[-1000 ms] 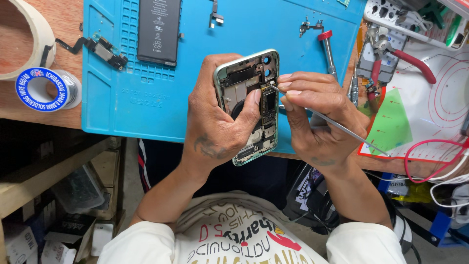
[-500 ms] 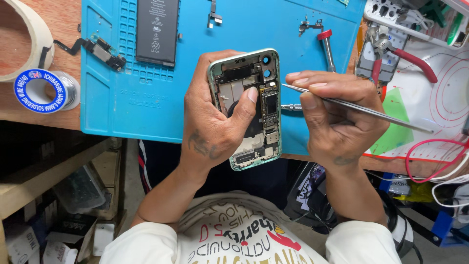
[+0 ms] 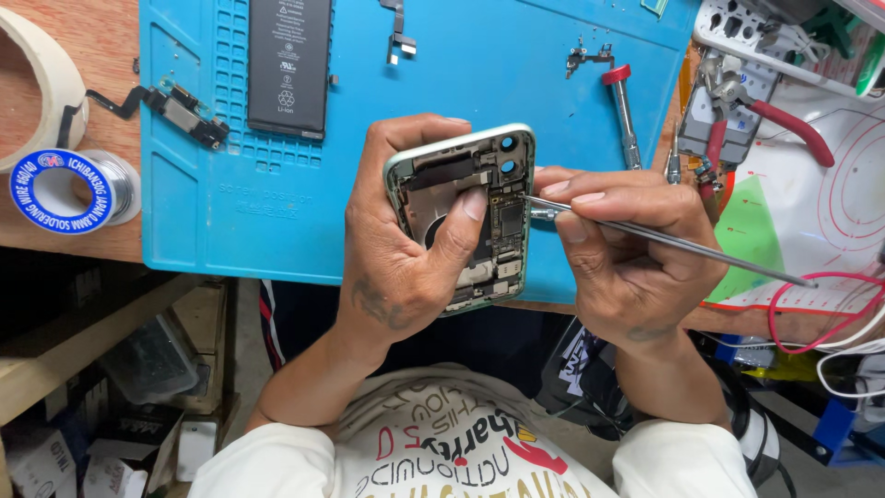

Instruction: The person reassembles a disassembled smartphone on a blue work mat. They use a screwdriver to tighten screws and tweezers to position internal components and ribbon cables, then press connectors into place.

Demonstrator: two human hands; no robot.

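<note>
From the head camera, the left hand (image 3: pixel 406 249) holds an opened pale-green phone body with bare circuitry (image 3: pixel 470 217) above the blue rubber mat (image 3: pixel 516 83) on the wooden worktop (image 3: pixel 101 55), its grip wrapped round it, thumb pressed inside. The right hand (image 3: pixel 627 249), grip pinched on thin steel tweezers (image 3: pixel 664 242), sets their tip at the phone's edge.

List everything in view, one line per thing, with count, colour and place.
opened phone: one, pale green frame, held above the mat's near edge
metal probe: one, silver, tip at the phone's right edge
work mat: one, blue, on the wooden bench
battery: one, black, on the mat's far part
screwdriver: one, red-capped, right part of the mat
solder wire spool: one, blue and white, left of the mat
tape roll: one, cream, far left
left hand: grips the phone
right hand: grips the probe
</note>
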